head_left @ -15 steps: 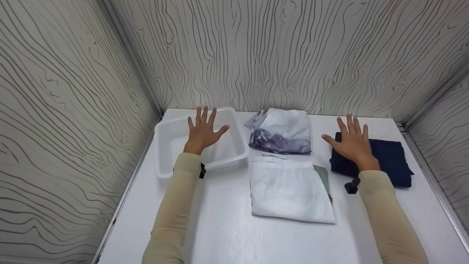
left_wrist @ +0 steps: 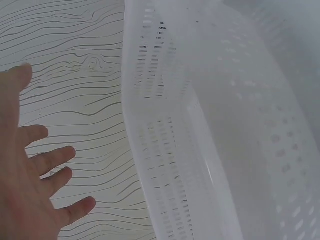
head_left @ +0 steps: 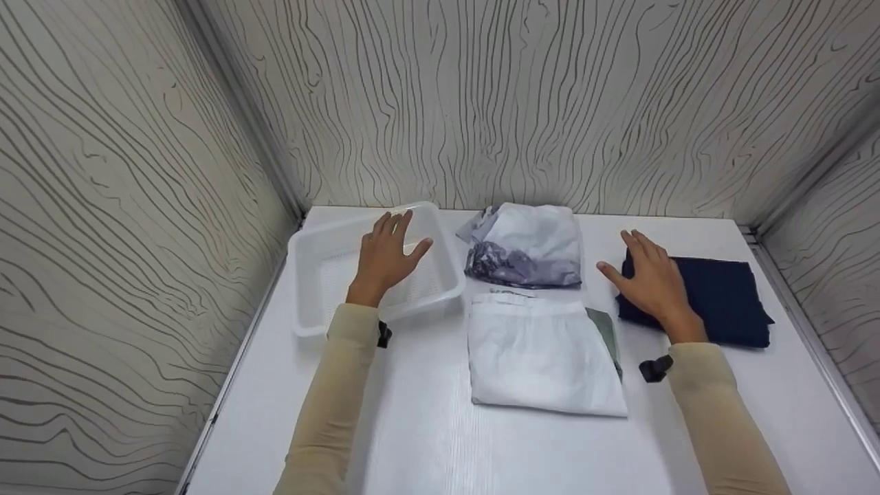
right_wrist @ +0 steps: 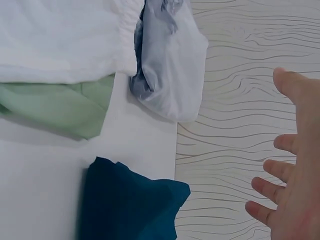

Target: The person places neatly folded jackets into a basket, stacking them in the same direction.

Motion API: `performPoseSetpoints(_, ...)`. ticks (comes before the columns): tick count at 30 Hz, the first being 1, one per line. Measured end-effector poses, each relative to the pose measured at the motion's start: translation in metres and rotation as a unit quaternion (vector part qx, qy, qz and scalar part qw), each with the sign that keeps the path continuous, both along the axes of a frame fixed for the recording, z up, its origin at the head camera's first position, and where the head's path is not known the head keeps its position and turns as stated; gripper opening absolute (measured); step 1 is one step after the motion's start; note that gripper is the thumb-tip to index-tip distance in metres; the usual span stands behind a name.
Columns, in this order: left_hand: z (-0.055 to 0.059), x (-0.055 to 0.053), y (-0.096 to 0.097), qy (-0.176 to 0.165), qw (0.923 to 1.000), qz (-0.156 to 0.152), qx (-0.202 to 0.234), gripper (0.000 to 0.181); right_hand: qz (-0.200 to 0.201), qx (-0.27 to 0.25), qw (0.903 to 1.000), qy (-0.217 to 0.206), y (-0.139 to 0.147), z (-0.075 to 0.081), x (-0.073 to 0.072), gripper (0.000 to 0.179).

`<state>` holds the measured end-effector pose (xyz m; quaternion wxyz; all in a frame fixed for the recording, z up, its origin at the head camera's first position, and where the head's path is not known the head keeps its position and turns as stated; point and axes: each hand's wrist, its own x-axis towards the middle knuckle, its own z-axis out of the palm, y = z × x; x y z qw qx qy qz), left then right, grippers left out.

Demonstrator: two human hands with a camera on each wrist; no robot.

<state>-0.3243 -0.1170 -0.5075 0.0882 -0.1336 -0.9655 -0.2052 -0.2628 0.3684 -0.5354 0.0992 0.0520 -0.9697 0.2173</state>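
Observation:
My left hand [head_left: 386,262] hovers over the white plastic basket [head_left: 302,282], fingers apart and holding nothing. The left wrist view shows the perforated wall of the basket [left_wrist: 155,150] beside that hand [left_wrist: 30,185]. Above the left part of the folded navy cloth [head_left: 729,302] is my right hand [head_left: 653,282], its thumb out to the side and nothing in it. Between the hands lie a white folded garment [head_left: 543,357] with a green cloth [head_left: 605,333] showing under its right edge, and behind it a white and purple garment [head_left: 529,240].
A white table [head_left: 419,426] carries all of these things. Wood-grain patterned panels [head_left: 447,103] rise behind it and at both sides. The basket stands at the back left, near the left panel [head_left: 137,206].
Both hands have relaxed from a wide spread, with the fingers closer together and bent a little. They sit slightly lower in the view. The basket and cloths have not moved.

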Motion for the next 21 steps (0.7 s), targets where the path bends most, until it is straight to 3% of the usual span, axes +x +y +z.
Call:
performPoseSetpoints(12,-0.010,0.021,0.016,0.082,0.9949,-0.004,0.059,0.063,-0.019,-0.078,0.9966,-0.021,-0.008,-0.009,0.032,0.083)
performPoseSetpoints(17,-0.013,0.031,0.023,0.087,0.9915,-0.009,0.097,0.056,-0.028,-0.108,0.9932,-0.034,-0.010,-0.015,0.043,0.083)
performPoseSetpoints(21,-0.017,0.040,0.030,0.070,0.9894,-0.011,0.127,0.053,-0.033,-0.124,0.9906,-0.049,-0.012,-0.021,0.051,0.083)
